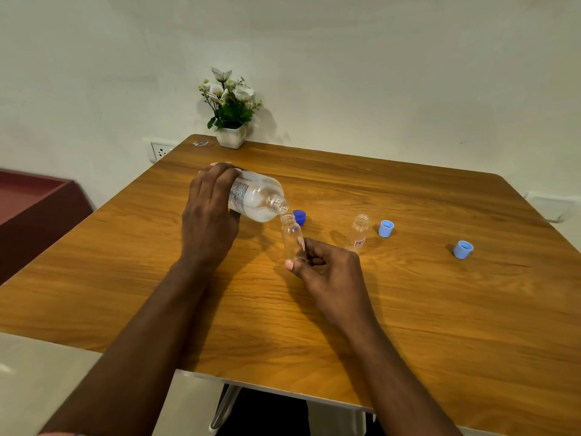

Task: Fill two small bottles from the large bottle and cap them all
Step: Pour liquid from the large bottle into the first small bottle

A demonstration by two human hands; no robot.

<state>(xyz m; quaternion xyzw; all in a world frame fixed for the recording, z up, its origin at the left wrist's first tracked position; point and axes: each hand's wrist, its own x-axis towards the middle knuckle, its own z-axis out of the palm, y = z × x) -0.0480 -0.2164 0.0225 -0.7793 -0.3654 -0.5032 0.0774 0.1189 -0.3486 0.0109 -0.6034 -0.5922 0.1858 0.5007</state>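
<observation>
The large bottle (257,196) was held tipped almost flat above the table (408,309), its open mouth turned down to the right, just over the mouth of a small bottle (291,236). The left hand (210,215) was wrapped around the back part of the large bottle. The small bottle was kept upright on the table, pinched near its base by the fingers of the right hand (327,272). A dark blue cap (299,217) was seen just behind it. A second small bottle (358,231) was standing open to the right, with a light blue cap (386,228) beside it. Another light blue cap (463,249) was lying well apart, further right. A flower pot (230,136) was placed at the far edge.
</observation>
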